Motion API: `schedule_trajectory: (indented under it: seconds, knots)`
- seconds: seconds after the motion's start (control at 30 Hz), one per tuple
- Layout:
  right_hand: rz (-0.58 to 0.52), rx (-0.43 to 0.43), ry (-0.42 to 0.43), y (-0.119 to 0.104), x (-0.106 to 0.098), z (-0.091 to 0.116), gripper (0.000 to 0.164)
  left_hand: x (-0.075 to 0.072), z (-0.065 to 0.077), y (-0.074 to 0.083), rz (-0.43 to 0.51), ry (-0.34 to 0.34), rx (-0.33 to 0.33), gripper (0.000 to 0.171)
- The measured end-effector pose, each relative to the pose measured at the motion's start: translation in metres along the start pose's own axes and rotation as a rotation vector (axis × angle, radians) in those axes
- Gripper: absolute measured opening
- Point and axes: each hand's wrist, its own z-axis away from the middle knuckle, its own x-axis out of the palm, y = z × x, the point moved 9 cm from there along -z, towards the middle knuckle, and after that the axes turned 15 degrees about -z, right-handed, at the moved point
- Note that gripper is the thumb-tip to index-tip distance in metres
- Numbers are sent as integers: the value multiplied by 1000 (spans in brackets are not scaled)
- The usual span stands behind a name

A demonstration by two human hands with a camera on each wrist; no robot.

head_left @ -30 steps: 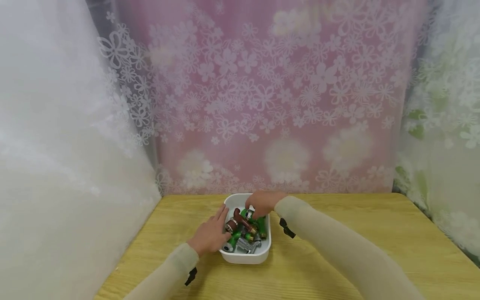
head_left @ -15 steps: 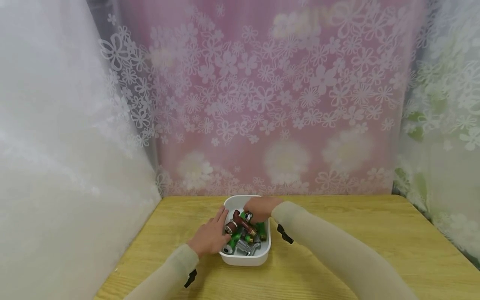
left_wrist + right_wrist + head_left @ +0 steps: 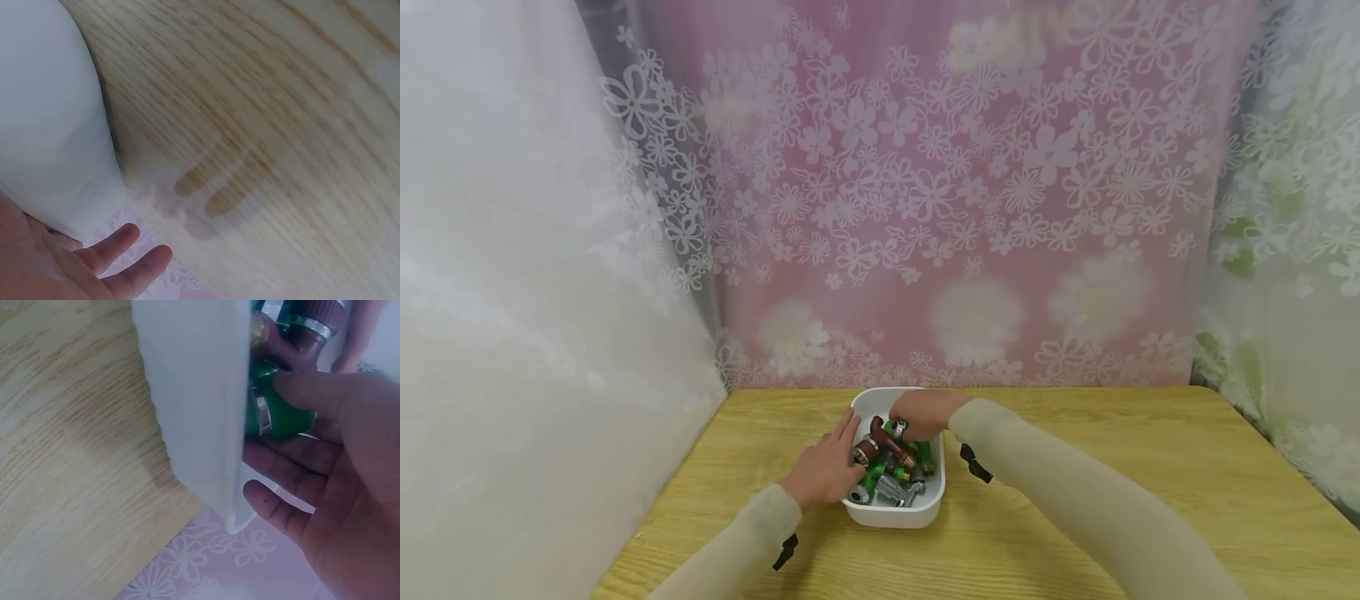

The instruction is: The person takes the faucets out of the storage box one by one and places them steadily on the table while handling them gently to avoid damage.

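Lower than a second ago, the right hand (image 3: 928, 414) now dips further over the bin's (image 3: 897, 518) right edge, its fingertips hidden from the head view; from the wrist, thumb and fingers pinch a ridged green fitting (image 3: 287, 412), partly cut off by the rim. Glossy brown fitting (image 3: 891, 442) and silver fitting (image 3: 891, 490) lie jumbled inside the white bin, near the wood-grained table's (image 3: 1000, 542) far edge. Along its left edge, the left hand (image 3: 823, 471) stretches straight fingers, slightly spread.

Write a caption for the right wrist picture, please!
A right hand grips a green piece at the white bin, a brown piece close by.
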Motion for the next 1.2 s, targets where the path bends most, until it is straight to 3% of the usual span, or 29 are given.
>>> schedule_trajectory:
  seconds: [0.5,0.83,1.2]
  knots:
    - [37,-45,40,-11,-19,12,31,-1,2,4,-4,-18,0,79]
    - [48,-25,55,-20,-36,39,45,1,4,1,15,-27,-17,81]
    - [65,8,60,0,-39,66,41,1,-1,0,28,-27,-10,81]
